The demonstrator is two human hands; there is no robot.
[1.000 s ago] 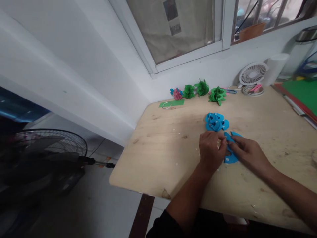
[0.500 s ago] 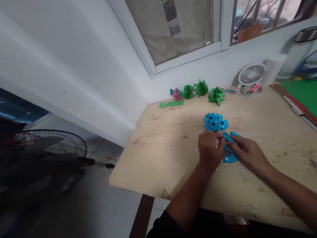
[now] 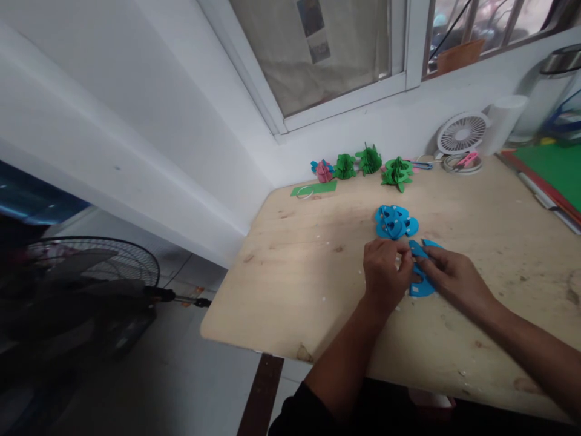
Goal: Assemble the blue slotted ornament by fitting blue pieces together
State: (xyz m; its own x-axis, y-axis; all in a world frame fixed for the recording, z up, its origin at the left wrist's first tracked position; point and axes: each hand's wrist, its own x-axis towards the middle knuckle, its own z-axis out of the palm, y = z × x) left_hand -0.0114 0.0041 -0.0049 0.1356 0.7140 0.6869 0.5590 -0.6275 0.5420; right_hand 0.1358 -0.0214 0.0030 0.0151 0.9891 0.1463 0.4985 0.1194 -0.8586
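Observation:
A blue paper cutout (image 3: 421, 287) with small white squares on it lies on the table under my hands. My right hand (image 3: 449, 275) grips its upper part between thumb and fingers. Close against its left edge, my left hand (image 3: 385, 266) is closed in a pinch; whatever sits between the fingertips is too small to make out. Just beyond my left hand rests a cluster of blue paper loops (image 3: 394, 223), also dotted with white squares. Another blue piece (image 3: 431, 243) pokes out behind my right fingers.
Green folded paper shapes (image 3: 370, 160) and a pink and blue one (image 3: 324, 171) line the wall. A green strip (image 3: 318, 189) with a ring lies near them. A small white fan (image 3: 463, 134) and green sheets (image 3: 551, 172) are at the right. A floor fan (image 3: 91, 272) stands left of the table.
Both hands stay in nearly the same place on the blue cutout. The view has shifted very slightly; nothing else has visibly moved.

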